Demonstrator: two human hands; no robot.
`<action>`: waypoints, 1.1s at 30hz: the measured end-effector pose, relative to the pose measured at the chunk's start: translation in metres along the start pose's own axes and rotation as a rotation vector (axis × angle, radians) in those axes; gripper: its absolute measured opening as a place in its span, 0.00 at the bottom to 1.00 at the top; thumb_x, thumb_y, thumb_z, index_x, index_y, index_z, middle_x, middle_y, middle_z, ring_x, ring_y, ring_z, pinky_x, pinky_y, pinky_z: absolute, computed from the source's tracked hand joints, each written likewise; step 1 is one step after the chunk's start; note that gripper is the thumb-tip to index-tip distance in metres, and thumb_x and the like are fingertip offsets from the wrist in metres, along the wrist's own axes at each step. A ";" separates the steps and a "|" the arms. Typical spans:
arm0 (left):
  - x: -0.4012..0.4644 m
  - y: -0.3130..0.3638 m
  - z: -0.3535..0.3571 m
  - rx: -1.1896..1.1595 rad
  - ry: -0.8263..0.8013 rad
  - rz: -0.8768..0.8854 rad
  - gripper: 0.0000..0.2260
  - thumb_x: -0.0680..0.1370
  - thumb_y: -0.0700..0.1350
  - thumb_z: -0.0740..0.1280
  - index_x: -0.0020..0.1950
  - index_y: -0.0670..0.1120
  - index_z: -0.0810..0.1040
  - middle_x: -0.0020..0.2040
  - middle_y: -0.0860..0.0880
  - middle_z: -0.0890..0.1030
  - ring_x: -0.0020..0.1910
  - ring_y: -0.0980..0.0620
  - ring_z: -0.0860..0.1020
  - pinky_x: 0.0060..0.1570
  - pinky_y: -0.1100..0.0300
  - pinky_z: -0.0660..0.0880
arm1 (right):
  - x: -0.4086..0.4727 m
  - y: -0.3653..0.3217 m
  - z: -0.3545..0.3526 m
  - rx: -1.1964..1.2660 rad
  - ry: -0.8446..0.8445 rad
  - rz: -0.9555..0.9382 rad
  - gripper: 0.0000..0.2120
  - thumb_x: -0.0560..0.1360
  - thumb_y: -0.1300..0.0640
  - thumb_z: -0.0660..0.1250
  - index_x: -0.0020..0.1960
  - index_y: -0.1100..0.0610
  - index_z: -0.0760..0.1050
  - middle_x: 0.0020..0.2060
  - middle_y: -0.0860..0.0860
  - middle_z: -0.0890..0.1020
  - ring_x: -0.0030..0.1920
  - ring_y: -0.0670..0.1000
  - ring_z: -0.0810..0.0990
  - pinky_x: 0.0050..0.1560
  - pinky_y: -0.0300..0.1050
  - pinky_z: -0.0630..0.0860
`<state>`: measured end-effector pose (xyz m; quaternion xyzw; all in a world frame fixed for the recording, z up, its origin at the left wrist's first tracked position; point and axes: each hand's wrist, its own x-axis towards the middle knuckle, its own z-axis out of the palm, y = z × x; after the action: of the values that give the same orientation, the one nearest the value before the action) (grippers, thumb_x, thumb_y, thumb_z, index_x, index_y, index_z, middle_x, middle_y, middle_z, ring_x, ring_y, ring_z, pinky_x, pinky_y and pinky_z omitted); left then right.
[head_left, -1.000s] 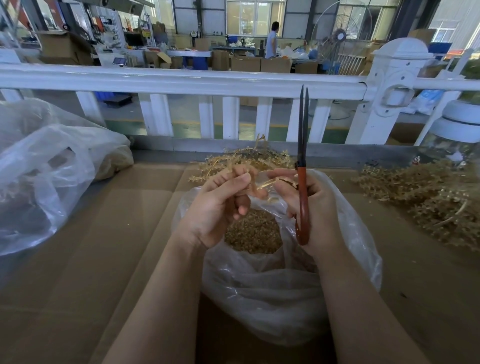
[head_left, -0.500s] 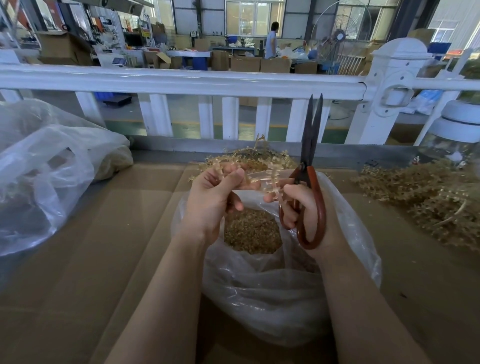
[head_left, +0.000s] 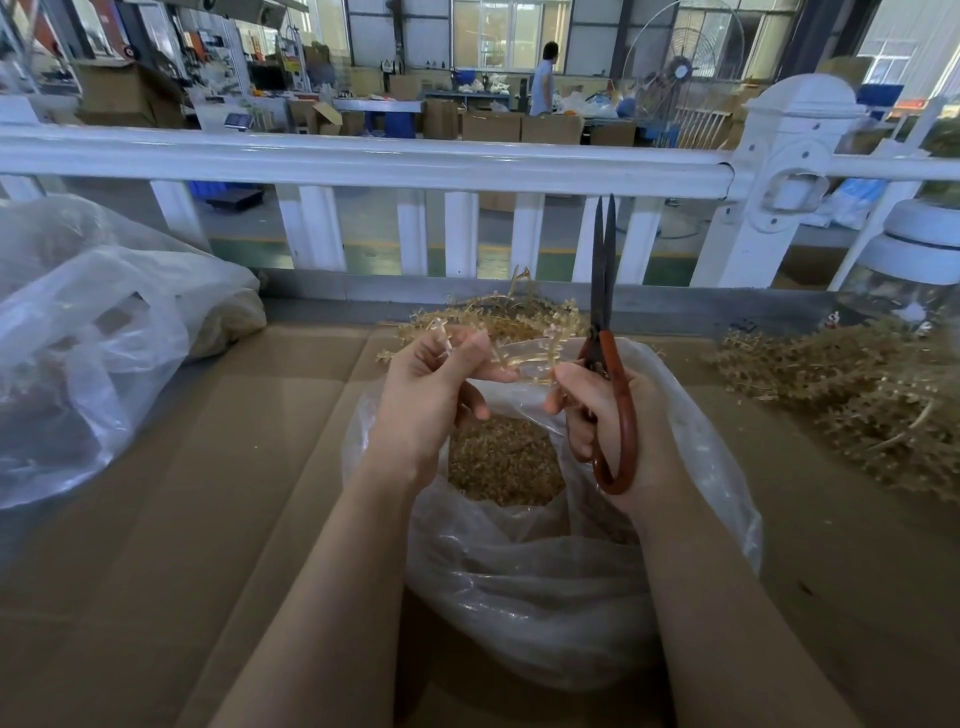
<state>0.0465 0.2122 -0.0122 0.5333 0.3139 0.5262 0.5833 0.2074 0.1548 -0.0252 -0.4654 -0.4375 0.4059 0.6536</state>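
Two hands meet just above the mouth of the clear bag (head_left: 545, 597) on the desk (head_left: 208, 467). Left hand (head_left: 426, 395): its grip pinches one end of an amber plastic strip (head_left: 524, 361) between thumb and fingers. Right hand (head_left: 597, 410): grip curled tight through the red scissors (head_left: 605, 338), blades nearly together and pointing up, fingertips touching the strip's other end. Small amber bits (head_left: 504, 457) lie inside the bag; a loose pile (head_left: 493, 317) lies just behind it.

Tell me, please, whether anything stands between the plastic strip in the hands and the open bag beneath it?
Nothing visible does. The left hand and right hand hold the plastic strip right above the open mouth of the clear bag. The scissors, gripped in the right hand, point upward, clear of the drop path.
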 end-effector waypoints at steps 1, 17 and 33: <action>0.000 0.000 0.000 -0.016 -0.014 -0.005 0.07 0.81 0.47 0.65 0.47 0.44 0.76 0.39 0.45 0.86 0.22 0.54 0.73 0.22 0.65 0.66 | 0.000 0.000 0.000 0.010 0.000 -0.002 0.07 0.80 0.61 0.67 0.43 0.58 0.78 0.34 0.56 0.82 0.22 0.50 0.64 0.22 0.40 0.61; -0.001 0.001 0.000 -0.086 0.032 -0.019 0.27 0.72 0.58 0.65 0.61 0.39 0.76 0.54 0.43 0.84 0.47 0.48 0.83 0.50 0.55 0.81 | -0.001 -0.002 0.003 0.147 -0.002 -0.029 0.20 0.82 0.63 0.64 0.34 0.48 0.81 0.30 0.52 0.78 0.21 0.46 0.63 0.20 0.37 0.60; 0.000 -0.009 0.004 0.246 -0.155 0.282 0.06 0.72 0.37 0.75 0.45 0.37 0.81 0.38 0.53 0.80 0.36 0.50 0.75 0.38 0.49 0.74 | 0.002 0.003 -0.001 0.090 -0.095 -0.100 0.13 0.81 0.62 0.67 0.39 0.52 0.82 0.34 0.56 0.80 0.22 0.46 0.66 0.22 0.36 0.64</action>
<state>0.0525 0.2118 -0.0200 0.6781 0.2524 0.5177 0.4566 0.2081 0.1573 -0.0282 -0.3934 -0.4721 0.4136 0.6718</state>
